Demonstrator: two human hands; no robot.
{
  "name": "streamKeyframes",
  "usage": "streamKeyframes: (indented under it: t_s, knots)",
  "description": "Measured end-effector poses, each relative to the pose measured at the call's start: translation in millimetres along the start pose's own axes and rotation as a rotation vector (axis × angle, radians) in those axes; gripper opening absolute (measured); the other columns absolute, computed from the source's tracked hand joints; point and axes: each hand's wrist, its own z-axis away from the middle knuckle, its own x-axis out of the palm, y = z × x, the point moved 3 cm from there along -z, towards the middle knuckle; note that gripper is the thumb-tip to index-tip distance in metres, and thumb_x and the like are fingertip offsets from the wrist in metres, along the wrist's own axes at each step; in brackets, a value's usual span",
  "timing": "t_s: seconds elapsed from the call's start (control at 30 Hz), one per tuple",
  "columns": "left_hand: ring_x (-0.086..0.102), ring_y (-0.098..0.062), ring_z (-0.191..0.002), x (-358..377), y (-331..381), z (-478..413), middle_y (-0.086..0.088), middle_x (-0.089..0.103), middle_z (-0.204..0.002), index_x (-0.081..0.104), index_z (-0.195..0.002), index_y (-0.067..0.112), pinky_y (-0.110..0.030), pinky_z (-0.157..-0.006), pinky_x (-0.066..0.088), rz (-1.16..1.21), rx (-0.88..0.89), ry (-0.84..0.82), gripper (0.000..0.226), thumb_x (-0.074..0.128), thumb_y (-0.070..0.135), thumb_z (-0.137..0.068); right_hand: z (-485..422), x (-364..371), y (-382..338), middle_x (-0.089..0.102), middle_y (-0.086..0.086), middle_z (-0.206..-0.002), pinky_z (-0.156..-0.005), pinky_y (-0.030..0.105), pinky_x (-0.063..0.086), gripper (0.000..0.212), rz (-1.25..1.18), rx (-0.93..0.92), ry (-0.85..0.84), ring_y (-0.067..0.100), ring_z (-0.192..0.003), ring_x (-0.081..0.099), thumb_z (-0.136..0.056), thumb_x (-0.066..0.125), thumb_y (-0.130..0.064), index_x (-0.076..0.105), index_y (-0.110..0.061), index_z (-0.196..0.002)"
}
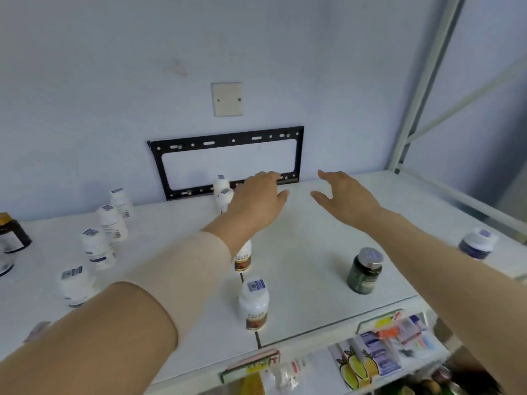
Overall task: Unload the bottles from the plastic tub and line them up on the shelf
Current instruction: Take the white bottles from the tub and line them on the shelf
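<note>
1. Left hand [258,199] reaching to the far side of the white shelf [308,252], fingers loosely spread, palm down, holding nothing; fingertips close to two white bottles [223,192] standing against the wall, contact not clear.
2. Right hand [343,198] hovering open and empty over bare shelf to the right, fingers apart, thumb out.
3. Beneath the left forearm: a white bottle with a brown label [243,259], partly hidden; nearer, a second brown-labelled bottle [253,303] on the seam between shelf panels.
4. Further out: a dark green bottle with a silver cap [365,272] at near right, a blue-labelled bottle [476,243] at the far right edge, a diagonal run of four white bottles [98,248] on the left, an amber bottle [11,233] at the left border.
5. No plastic tub in view; bottles on the shelf but scattered, not yet in one line.
6. Risks, as a judgement: forearm sweeping low could tip the hidden brown-labelled bottle; a push on the two far bottles could knock one into the other or against the black wall bracket [228,161]; the near bottle on the seam may rock and fall off the front edge.
7. Writing: caps carry small barcode or QR stickers; label text too blurred to read, no brand legible.
</note>
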Motion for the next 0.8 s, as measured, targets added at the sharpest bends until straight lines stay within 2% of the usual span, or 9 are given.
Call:
streamKeyframes:
  t_s: [0.23, 0.43, 0.53, 0.67, 0.8]
  knots:
    - [0.038, -0.027, -0.132, 35.8, 142.9, 21.5, -0.01, 0.039, -0.145, 0.033, -0.141, 0.013, -0.037, -0.107, 0.033, 0.054, 0.206, -0.045, 0.05, 0.04, 0.034, -0.096, 98.6, -72.9, 110.4, 0.034, 0.009, -0.149, -0.109, 0.037, 0.032, 0.057, 0.08, 0.177, 0.103, 0.025, -0.136, 0.035, -0.095, 0.043, -0.037, 0.027, -0.016, -0.145]
    - [0.037, -0.027, -0.133, 93.4, 288.6, 59.6, -0.009, 0.038, -0.146, 0.033, -0.14, 0.014, -0.038, -0.107, 0.029, 0.088, 0.35, -0.126, 0.05, 0.041, 0.035, -0.095, 211.9, -129.4, 227.8, 0.035, 0.01, -0.149, -0.109, 0.037, 0.031, 0.056, 0.132, 0.329, 0.127, 0.026, -0.136, 0.035, -0.095, 0.043, -0.036, 0.027, -0.014, -0.144]
    - [0.039, -0.028, -0.131, 126.4, 358.7, 83.2, -0.01, 0.041, -0.144, 0.036, -0.138, 0.013, -0.039, -0.107, 0.031, 0.117, 0.445, -0.18, 0.048, 0.042, 0.033, -0.095, 270.1, -150.7, 282.5, 0.036, 0.012, -0.147, -0.104, 0.037, 0.035, 0.056, 0.157, 0.431, 0.151, 0.029, -0.132, 0.039, -0.095, 0.043, -0.035, 0.028, -0.013, -0.144]
    - [0.043, -0.028, -0.128, 183.0, 439.9, 117.5, -0.01, 0.043, -0.143, 0.04, -0.136, 0.012, -0.04, -0.104, 0.037, 0.156, 0.576, -0.272, 0.047, 0.044, 0.033, -0.094, 346.1, -160.0, 349.0, 0.038, 0.011, -0.146, -0.1, 0.039, 0.039, 0.054, 0.134, 0.604, 0.187, 0.031, -0.127, 0.045, -0.095, 0.044, -0.034, 0.031, -0.013, -0.143]
    - [0.045, -0.028, -0.126, 248.2, 504.8, 147.7, -0.009, 0.044, -0.142, 0.039, -0.137, 0.013, -0.042, -0.103, 0.039, 0.179, 0.679, -0.407, 0.048, 0.044, 0.033, -0.094, 413.5, -147.0, 410.3, 0.042, 0.01, -0.143, -0.103, 0.04, 0.037, 0.053, 0.11, 0.78, 0.181, 0.029, -0.129, 0.043, -0.094, 0.046, -0.034, 0.033, -0.014, -0.141]
